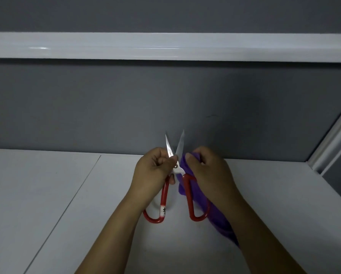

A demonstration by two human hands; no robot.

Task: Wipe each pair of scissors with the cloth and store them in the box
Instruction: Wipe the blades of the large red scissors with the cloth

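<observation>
A pair of scissors (164, 196) with red loop handles and short steel blades is held upright above the white table, blades spread apart and pointing away from me. My left hand (152, 173) pinches it near the pivot, on the left blade. My right hand (209, 171) grips a purple cloth (215, 216) bunched against the right side of the scissors near the pivot; the cloth hangs down under my right wrist. A white label sits on the left handle. No box is in view.
The white table (47, 204) has a seam running diagonally on the left. A grey partition wall (106, 105) with a white rail stands behind it, and a white-edged side panel (332, 143) closes the right.
</observation>
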